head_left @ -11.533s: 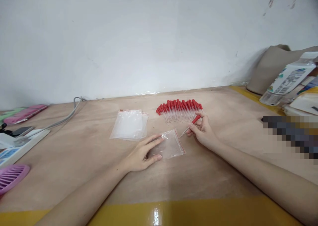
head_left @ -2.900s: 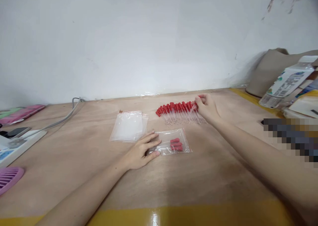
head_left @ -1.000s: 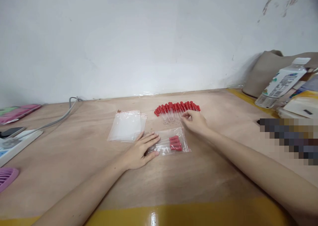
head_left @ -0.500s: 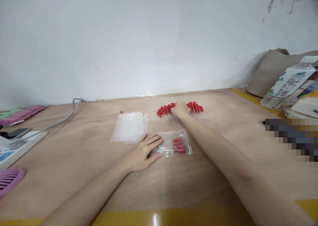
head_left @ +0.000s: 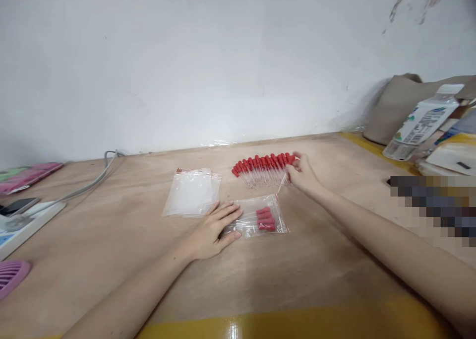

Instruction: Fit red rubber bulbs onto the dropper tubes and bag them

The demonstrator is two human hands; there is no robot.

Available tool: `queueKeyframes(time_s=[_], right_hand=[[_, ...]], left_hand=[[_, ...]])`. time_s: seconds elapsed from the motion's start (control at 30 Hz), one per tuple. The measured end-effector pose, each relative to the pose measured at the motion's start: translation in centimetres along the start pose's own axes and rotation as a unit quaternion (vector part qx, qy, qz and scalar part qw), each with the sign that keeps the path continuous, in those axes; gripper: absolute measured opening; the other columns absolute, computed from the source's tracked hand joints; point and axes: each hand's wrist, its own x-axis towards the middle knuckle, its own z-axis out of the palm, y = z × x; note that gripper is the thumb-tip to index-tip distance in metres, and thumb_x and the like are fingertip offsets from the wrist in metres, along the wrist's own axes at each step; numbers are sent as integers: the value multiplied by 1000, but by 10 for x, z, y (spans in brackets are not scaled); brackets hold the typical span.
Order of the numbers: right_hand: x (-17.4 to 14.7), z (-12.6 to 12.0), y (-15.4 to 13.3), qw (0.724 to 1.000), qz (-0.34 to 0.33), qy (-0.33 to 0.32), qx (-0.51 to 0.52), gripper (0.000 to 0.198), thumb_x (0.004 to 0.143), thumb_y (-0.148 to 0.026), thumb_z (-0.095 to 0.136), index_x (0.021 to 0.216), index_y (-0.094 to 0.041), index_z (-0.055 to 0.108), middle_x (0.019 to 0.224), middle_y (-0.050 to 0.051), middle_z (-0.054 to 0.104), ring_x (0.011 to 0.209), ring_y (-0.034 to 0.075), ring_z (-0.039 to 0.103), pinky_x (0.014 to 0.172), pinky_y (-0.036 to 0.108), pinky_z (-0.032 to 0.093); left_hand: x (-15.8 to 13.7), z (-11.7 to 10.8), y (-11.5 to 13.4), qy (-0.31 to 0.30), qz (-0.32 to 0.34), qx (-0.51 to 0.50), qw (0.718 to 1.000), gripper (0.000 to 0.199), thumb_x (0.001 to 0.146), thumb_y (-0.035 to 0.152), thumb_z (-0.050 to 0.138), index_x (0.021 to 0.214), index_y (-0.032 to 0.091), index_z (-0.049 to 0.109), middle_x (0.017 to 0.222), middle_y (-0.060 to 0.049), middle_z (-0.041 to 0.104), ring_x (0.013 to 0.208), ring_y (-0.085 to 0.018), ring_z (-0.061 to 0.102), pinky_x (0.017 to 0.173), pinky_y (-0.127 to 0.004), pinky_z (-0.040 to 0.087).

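Note:
My left hand (head_left: 213,232) lies with its fingers spread on a clear zip bag (head_left: 280,217). Inside that bag are several droppers with red bulbs (head_left: 265,219), their thin clear stems running under my fingertips. Farther back, a row of red-bulbed droppers (head_left: 264,163) lies side by side, bulbs toward the wall. At the row's right end my right hand (head_left: 303,174) pinches one dropper (head_left: 283,181) by its red bulb, the clear stem slanting down to the left. A stack of flat zip bags (head_left: 191,192) rests left of the row.
A grey cable (head_left: 92,182) runs to a white power strip (head_left: 33,225) at left, near a phone (head_left: 20,206) and a purple slotted object (head_left: 13,277). At right stand a plastic bottle (head_left: 422,123) and a beige bag (head_left: 386,105). The wall (head_left: 223,71) closes off the back.
My right hand has moved from the middle of the dropper row to its right end and now has a dropper in its fingers. My left hand stays on the bag. The view shifted slightly.

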Motion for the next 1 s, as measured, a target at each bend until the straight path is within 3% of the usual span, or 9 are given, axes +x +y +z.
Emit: queueKeyframes(time_s=[0.1,0.23,0.5,0.63,0.73,0.87,1.0], right_hand=[[-29,-15,11,993,56,49,97,44,68,-26,50,107,-22,30,72,-5,47,48,10,51,46,24,44],[-50,-12,5,976,89,64,185,42,64,-28,56,97,-24,29,69,-7,46,50,11,54,49,26,49],[-71,3,-4,945,158,-52,283,28,70,-31,60,87,-24,39,70,-3,57,64,15,64,71,35,55],[-70,-11,-1,942,161,-169,242,28,64,-31,69,79,-19,50,76,1,64,67,12,63,69,29,53],[-66,-20,-3,937,157,-253,183,28,60,-29,73,77,-16,54,65,-1,62,56,8,57,55,21,49],[-63,-18,-8,937,156,-285,131,30,58,-31,74,80,-16,60,53,-4,58,45,7,52,41,18,40],[-64,-7,-7,941,132,-296,97,34,61,-37,71,86,-14,67,42,-5,54,39,7,48,38,18,38]], left_hand=[[0,0,0,-2,3,2,1000,52,90,43,38,137,24,30,143,-7,31,133,-21,24,110,-46,15],[0,-1,1,-5,3,-3,1000,52,90,43,38,138,24,29,143,-7,32,133,-21,25,110,-47,15],[0,-2,3,1,-1,-13,1000,53,89,44,39,138,25,30,141,-7,34,131,-22,28,110,-47,17],[0,-3,4,0,-1,-14,1000,54,89,44,39,138,25,28,141,-7,34,131,-23,29,110,-47,17],[0,-4,4,-7,-2,-10,1000,54,90,44,39,139,24,27,142,-7,34,131,-22,28,110,-47,17],[0,-3,3,1,6,-11,1000,55,90,43,39,139,24,25,142,-7,34,131,-22,28,110,-47,17],[0,-2,2,5,8,-12,1000,55,89,43,40,139,25,25,141,-7,35,131,-23,29,109,-48,18]])
